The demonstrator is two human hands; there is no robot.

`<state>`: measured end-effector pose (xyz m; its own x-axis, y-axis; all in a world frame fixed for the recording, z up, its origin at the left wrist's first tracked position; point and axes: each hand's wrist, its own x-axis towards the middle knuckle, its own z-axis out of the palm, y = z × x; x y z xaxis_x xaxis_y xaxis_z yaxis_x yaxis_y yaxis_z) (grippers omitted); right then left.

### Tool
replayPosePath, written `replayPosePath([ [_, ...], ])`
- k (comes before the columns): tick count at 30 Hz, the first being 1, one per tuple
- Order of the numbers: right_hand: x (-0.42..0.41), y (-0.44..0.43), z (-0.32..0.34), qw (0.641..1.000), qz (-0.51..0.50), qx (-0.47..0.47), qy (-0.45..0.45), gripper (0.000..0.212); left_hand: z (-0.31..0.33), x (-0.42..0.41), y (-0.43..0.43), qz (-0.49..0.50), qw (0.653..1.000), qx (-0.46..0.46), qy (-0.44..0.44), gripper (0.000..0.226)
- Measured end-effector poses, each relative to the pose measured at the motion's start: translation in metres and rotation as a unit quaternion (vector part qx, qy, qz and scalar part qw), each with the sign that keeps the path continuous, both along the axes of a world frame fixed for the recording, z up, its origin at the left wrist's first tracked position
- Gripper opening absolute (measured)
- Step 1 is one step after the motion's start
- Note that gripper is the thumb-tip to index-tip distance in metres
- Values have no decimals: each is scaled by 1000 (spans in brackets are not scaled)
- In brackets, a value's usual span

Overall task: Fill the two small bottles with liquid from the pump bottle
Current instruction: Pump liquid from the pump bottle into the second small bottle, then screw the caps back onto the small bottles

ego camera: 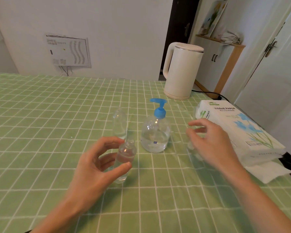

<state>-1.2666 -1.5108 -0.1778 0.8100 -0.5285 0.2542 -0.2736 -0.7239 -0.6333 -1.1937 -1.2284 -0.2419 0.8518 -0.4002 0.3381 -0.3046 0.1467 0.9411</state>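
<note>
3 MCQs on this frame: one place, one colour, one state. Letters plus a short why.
1. Where does the kettle stand relative to the pump bottle?
A. Behind it, toward the far right edge of the table
B. In front of it, nearest the camera
C. Left of it, by the near edge

2. What colour is the pump head?
A. Red
B. Blue
C. White

3. What is the state of the small bottle at the left hand?
A. Lying on its side with a cap on
B. Upright with an open neck, fingers around it
C. Upside down over the pump bottle

Answers:
1 A: the kettle sits farther back, near the tissue paper pack.
2 B: nozzle and collar are blue.
3 B: its neck shows no cap, thumb and fingers on either side.
</note>
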Motion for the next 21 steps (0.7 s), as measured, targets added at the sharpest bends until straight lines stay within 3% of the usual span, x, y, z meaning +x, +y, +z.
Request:
replayPosePath([
  [3,-33,-16,-7,981,-9,-101,164,37,-1,0,-1,-3,1000,5,-3,51],
  [6,-47,-19,-17,970,-3,-117,213,42,-1,0,-2,-5,1000,5,-4,52],
  [10,-40,-20,-31,967,-8,-154,203,34,0,-2,-2,-7,1000,0,-6,52],
  [14,-33,-19,-35,971,-29,-173,162,4,0,-3,-1,-3,1000,12,-17,49],
  [17,-35,-17,-37,979,-28,-166,115,16,0,-3,0,4,999,27,-31,49],
  [19,-35,-7,-31,989,3,-133,62,16,-1,-3,1,10,999,35,-37,49],
  [21,-31,9,-22,997,65,-43,15,10,-1,-4,1,14,998,45,-40,49],
])
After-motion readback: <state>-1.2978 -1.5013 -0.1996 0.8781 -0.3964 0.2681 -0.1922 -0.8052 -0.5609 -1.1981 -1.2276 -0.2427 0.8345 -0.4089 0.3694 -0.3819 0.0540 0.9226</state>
